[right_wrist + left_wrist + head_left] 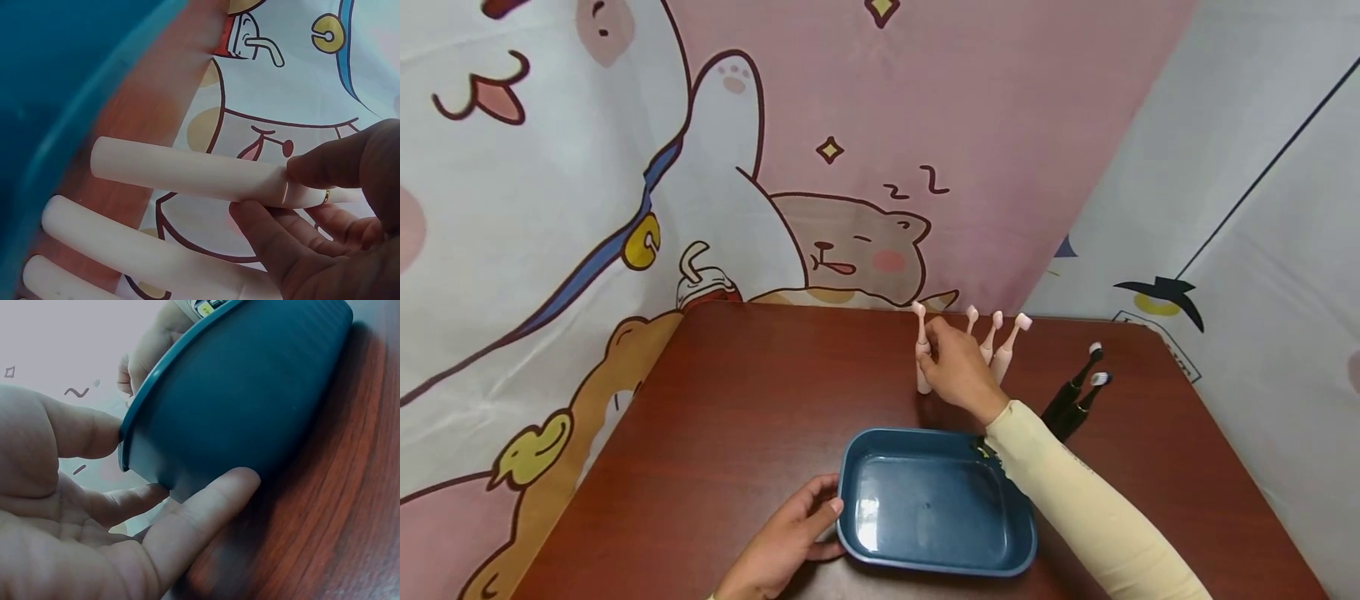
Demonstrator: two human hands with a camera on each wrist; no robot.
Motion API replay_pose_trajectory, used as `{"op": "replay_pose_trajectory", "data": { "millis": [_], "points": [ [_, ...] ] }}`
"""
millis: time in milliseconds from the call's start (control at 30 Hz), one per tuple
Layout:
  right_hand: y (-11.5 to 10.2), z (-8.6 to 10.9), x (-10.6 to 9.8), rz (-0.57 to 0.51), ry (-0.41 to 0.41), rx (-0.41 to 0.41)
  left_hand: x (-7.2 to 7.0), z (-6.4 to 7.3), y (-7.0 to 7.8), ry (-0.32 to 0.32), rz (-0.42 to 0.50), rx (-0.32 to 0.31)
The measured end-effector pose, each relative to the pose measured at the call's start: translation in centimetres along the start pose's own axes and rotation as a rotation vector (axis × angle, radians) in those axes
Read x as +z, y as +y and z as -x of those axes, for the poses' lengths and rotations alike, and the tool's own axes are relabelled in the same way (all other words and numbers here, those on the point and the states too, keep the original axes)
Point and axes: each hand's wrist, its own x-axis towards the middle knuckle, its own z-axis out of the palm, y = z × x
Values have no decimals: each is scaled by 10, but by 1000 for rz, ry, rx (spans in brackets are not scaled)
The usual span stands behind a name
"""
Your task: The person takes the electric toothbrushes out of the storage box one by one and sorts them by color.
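Note:
A blue plastic basin (925, 512) sits near the front of the table with nothing inside it. My left hand (793, 529) holds its left side, thumb at the rim and fingers against the outer wall (237, 406). Farther back, my right hand (958, 367) pinches a pale pink electric toothbrush (187, 172) near the top of its handle. That brush is upright, its small head pointing up. Just right of this hand stand three more pale toothbrushes (1004, 358), partly hidden behind it.
Two black toothbrushes (1075, 408) stand right of the basin, their lower ends behind the right sleeve (1090, 500). The brown wooden table (737, 400) backs onto a cartoon-printed cloth (985, 150). A dark patterned bit (983, 448) shows at the right cuff.

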Motion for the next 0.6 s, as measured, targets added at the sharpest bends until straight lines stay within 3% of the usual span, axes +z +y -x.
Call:
{"op": "replay_pose_trajectory", "data": {
  "millis": [267,600],
  "points": [
    [5,3,9,25,-7,-12,1,1,-3,7,5,-11],
    [2,1,7,61,46,-49,0,1,0,3,11,-4]
  ]
}}
